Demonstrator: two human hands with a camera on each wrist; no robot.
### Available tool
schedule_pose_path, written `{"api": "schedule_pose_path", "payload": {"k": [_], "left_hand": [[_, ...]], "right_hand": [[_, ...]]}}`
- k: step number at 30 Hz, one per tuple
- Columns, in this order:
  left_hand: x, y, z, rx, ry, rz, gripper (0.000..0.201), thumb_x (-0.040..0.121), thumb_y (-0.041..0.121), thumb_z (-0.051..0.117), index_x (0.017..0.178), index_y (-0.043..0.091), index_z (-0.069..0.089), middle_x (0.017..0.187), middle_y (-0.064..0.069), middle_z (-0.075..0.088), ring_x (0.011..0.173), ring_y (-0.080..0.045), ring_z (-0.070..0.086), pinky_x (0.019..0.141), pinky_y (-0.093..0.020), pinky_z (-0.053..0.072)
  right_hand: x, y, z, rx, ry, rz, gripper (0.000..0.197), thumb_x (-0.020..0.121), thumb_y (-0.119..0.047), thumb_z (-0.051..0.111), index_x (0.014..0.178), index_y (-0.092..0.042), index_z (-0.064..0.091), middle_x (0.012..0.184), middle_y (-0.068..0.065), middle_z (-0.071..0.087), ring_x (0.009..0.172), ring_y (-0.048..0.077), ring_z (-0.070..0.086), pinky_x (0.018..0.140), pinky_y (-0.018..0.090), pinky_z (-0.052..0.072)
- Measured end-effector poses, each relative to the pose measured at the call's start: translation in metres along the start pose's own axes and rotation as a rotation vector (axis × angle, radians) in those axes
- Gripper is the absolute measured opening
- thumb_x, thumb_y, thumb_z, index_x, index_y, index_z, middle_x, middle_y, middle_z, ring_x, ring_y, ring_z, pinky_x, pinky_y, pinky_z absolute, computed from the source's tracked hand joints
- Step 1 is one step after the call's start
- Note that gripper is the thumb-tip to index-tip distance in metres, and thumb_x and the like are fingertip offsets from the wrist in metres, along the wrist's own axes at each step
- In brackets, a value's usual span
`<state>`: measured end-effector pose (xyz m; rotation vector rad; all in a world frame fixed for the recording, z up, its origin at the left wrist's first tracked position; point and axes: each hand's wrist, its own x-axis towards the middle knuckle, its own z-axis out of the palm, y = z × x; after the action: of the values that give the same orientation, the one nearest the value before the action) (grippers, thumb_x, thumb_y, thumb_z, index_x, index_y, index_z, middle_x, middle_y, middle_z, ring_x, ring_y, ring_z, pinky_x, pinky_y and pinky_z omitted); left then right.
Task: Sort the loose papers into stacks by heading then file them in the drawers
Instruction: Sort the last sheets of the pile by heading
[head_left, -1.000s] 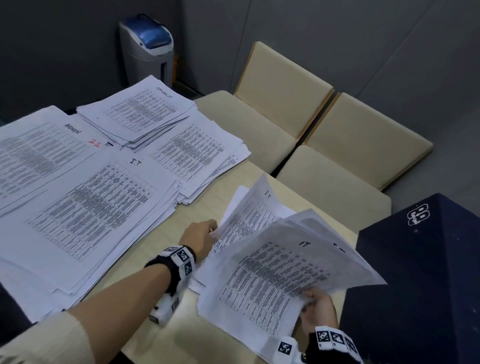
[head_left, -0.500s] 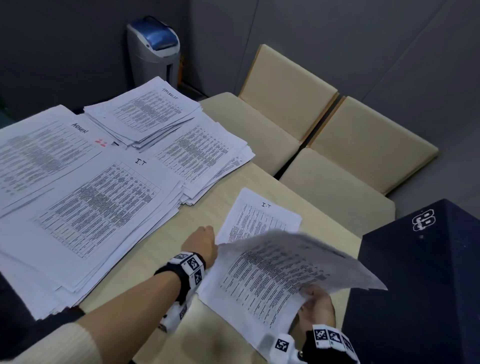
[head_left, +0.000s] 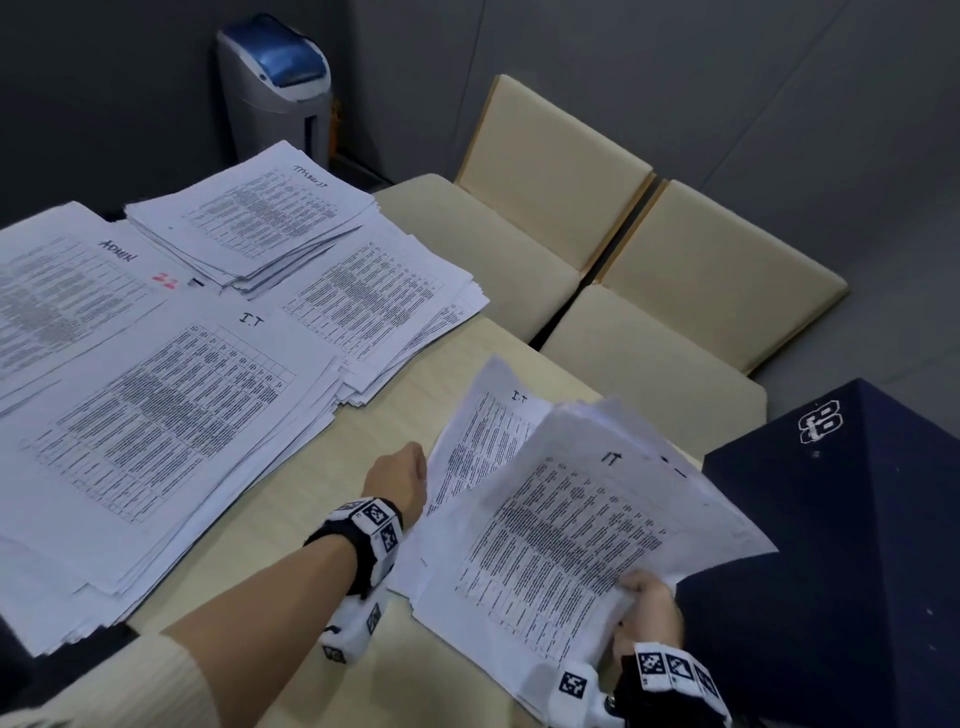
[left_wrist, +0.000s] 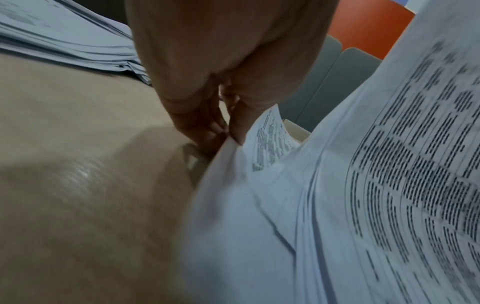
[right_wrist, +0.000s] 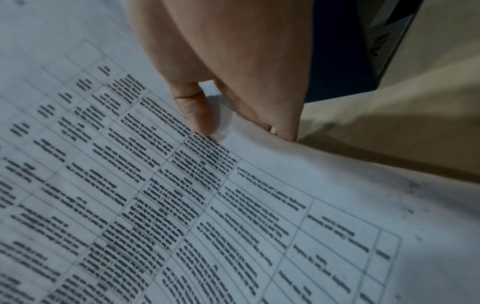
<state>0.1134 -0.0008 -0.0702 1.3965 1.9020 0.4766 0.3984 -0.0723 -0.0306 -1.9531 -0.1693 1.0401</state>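
My right hand (head_left: 647, 605) grips a bundle of printed sheets headed "IT" (head_left: 571, 535) at its near corner. The thumb (right_wrist: 194, 111) lies on top and the fingers are underneath. The bundle is held tilted above the table's near right part. My left hand (head_left: 402, 475) is at the left edge of a sheet headed "I.T" (head_left: 493, 431) just behind the bundle. In the left wrist view its fingertips (left_wrist: 207, 127) pinch that sheet's curled edge just above the tabletop. A thick "I.T" stack (head_left: 171, 415) lies to the left.
More stacks cover the left of the wooden table (head_left: 291, 525): one headed "ADMIN" (head_left: 62, 291), one at the back (head_left: 260, 218), one beside it (head_left: 374, 296). A dark blue box (head_left: 841, 545) stands at the right. Beige chairs (head_left: 550, 171) and a bin (head_left: 275, 88) are beyond the table.
One second ago my left hand held a sheet raised; half a second ago that sheet lay flat on the table. Now the left hand pinches a sheet's edge again, and the bundle tilts higher.
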Motion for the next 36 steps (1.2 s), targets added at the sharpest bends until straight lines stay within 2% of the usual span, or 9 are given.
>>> {"api": "schedule_pose_path", "payload": {"k": [4,10,16,20,25,29,32,34,36], "left_hand": [[0.004,-0.003,-0.024,0.040,0.024,-0.045,0.009,0.092,0.006,0.053,0.101,0.007,0.053,0.093,-0.013,0.062,0.083,-0.030,0.060,0.067,-0.035,0.048],[0.004,-0.004,-0.049,0.511,-0.017,0.031,0.018,0.096,0.008,0.042,0.102,0.007,0.059,0.088,-0.006,0.057,0.078,-0.023,0.059,0.071,-0.033,0.053],[-0.001,0.006,-0.057,0.767,-0.091,0.272,0.029,0.099,0.014,0.030,0.073,0.014,0.044,0.061,0.001,0.041,0.056,-0.020,0.043,0.058,-0.031,0.044],[0.005,0.002,-0.055,0.607,-0.070,0.158,0.024,0.101,0.023,0.035,0.091,0.011,0.052,0.072,0.000,0.046,0.065,-0.021,0.049,0.061,-0.030,0.045],[0.010,0.001,-0.050,0.393,-0.070,0.131,0.029,0.100,0.032,0.050,0.087,0.008,0.059,0.078,-0.003,0.058,0.071,-0.020,0.060,0.068,-0.031,0.053],[0.009,0.002,-0.055,-0.198,-0.081,0.150,0.035,0.090,0.018,0.067,0.067,0.017,0.040,0.059,0.004,0.041,0.052,-0.013,0.034,0.054,-0.025,0.032],[0.000,0.007,-0.066,-0.542,-0.228,0.158,0.040,0.079,0.013,0.081,0.069,0.018,0.043,0.055,0.012,0.047,0.046,-0.007,0.040,0.048,-0.019,0.035],[-0.005,0.013,-0.069,-0.616,-0.298,0.149,0.029,0.073,0.010,0.085,0.087,0.015,0.060,0.077,0.010,0.071,0.068,-0.005,0.066,0.067,-0.020,0.051],[-0.007,0.013,-0.066,-0.633,-0.302,0.121,0.036,0.074,0.015,0.085,0.105,0.011,0.066,0.093,0.004,0.076,0.083,-0.011,0.072,0.077,-0.028,0.055]], "right_hand": [[0.006,0.006,0.005,-0.031,-0.030,0.073,0.040,0.054,-0.022,0.065,0.091,-0.009,0.065,0.088,0.007,0.057,0.075,0.026,0.052,0.065,0.038,0.043],[0.006,0.009,0.016,-0.083,-0.117,0.055,0.050,0.049,-0.025,0.067,0.097,-0.011,0.071,0.115,0.003,0.062,0.102,0.032,0.059,0.095,0.051,0.047],[0.003,0.005,0.031,-0.075,-0.156,0.014,0.013,0.064,-0.010,0.061,0.076,-0.006,0.064,0.106,0.003,0.059,0.094,0.027,0.050,0.078,0.040,0.042],[0.011,-0.004,0.044,-0.087,-0.124,0.084,0.015,0.078,0.002,0.056,0.068,-0.008,0.052,0.093,-0.006,0.050,0.073,0.019,0.041,0.072,0.034,0.038],[0.012,-0.002,0.043,-0.039,-0.170,0.073,0.016,0.080,0.002,0.052,0.066,-0.006,0.050,0.065,0.008,0.044,0.053,0.022,0.045,0.056,0.029,0.042],[0.003,-0.002,0.041,0.094,-0.169,0.132,0.011,0.065,-0.002,0.054,0.070,-0.010,0.048,0.068,0.004,0.035,0.057,0.021,0.032,0.058,0.032,0.030],[-0.006,-0.009,0.043,0.129,-0.231,0.155,0.013,0.068,-0.007,0.055,0.075,-0.012,0.046,0.073,0.003,0.036,0.057,0.019,0.026,0.061,0.033,0.027],[-0.009,-0.014,0.044,0.142,-0.268,0.155,0.012,0.078,-0.002,0.050,0.074,-0.011,0.043,0.068,0.003,0.033,0.054,0.017,0.026,0.058,0.031,0.023],[-0.014,-0.018,0.048,0.173,-0.287,0.151,0.024,0.083,0.002,0.046,0.067,-0.015,0.038,0.056,0.003,0.030,0.043,0.017,0.029,0.055,0.031,0.023]]}}
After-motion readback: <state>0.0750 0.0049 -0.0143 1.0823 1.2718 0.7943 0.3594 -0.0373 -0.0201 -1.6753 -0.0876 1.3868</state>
